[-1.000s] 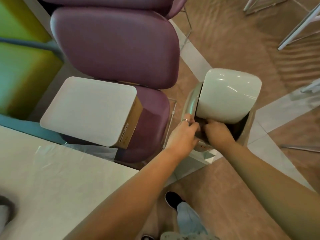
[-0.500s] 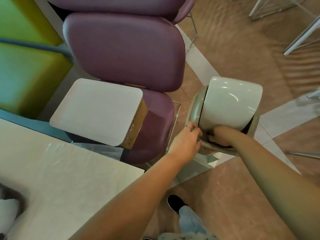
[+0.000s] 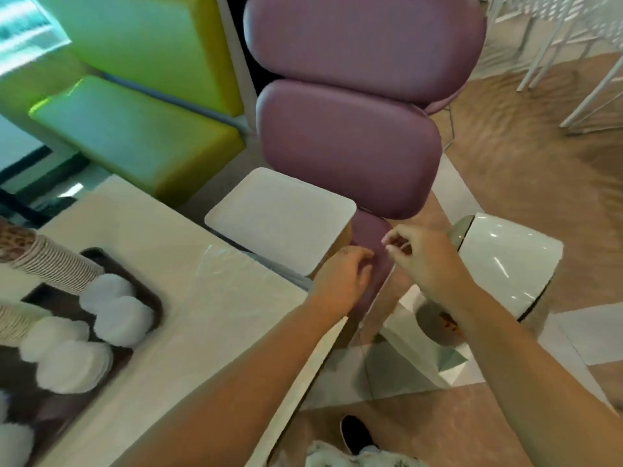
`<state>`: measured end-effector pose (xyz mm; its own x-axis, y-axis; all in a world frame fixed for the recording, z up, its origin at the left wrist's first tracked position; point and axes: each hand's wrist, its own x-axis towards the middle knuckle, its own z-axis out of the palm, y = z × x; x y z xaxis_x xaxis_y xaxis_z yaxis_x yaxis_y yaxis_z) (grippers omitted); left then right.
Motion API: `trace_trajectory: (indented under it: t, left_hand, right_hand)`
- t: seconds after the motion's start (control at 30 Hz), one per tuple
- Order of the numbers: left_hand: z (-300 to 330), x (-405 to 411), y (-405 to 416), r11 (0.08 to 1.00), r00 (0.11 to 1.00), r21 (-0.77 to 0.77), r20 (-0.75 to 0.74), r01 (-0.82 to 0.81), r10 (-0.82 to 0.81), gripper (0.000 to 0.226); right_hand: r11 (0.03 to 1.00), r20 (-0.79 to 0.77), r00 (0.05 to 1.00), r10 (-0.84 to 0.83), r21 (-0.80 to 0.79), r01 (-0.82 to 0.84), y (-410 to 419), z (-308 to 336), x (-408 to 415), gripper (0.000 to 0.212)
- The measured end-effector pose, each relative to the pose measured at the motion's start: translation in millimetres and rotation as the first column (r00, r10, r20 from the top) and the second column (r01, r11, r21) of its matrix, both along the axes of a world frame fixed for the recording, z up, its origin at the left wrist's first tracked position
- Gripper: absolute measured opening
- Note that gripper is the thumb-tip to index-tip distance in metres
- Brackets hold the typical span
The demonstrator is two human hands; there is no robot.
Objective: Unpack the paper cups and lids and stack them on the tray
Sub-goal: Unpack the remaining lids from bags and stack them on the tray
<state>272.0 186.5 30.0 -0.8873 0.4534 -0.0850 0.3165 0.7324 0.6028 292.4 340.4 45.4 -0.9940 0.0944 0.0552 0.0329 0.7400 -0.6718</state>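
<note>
Reaching out past the edge of the pale counter [image 3: 209, 298], both hands are held up in the air near the purple padded chair [image 3: 347, 146]. The left hand [image 3: 344, 281] has loosely bent fingers and holds nothing. The right hand [image 3: 421, 261] is curled, but whether something thin is pinched cannot be told. The brown paper cups [image 3: 50, 264] and white round lids [image 3: 121, 318] are stacked on the dark tray [image 3: 148, 298]. A white swing-lid bin [image 3: 505, 264] is seen beside the right hand.

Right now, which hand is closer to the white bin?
Right. The right hand hovers just left of the white bin; the left hand is farther left, beside the white box.
</note>
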Motion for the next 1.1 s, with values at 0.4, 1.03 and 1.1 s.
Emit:
trace_trajectory:
  t: [0.4, 1.03, 1.1]
  left_hand:
    - [11.3, 48.2, -207.1, 0.892, 0.897, -0.107, -0.101, -0.439, 0.429, 0.04]
    - [-55.8, 152.0, -336.8, 0.588, 0.63, -0.511, 0.11, -0.627, 0.768, 0.086]
    - [-57.1, 151.9, -338.1, 0.601, 0.605, -0.463, 0.162, -0.651, 0.78, 0.077]
  right_hand:
    - [0.825, 0.166, 0.823, 0.543, 0.08, -0.56, -194.1, -13.1, -0.1, 0.051]
    - [0.448, 0.562, 0.541, 0.625, 0.31, -0.839, -283.9, -72.3, 58.2, 0.086]
    - [0.446, 0.566, 0.548, 0.616, 0.323, -0.835, -282.3, -75.1, 60.4, 0.082]
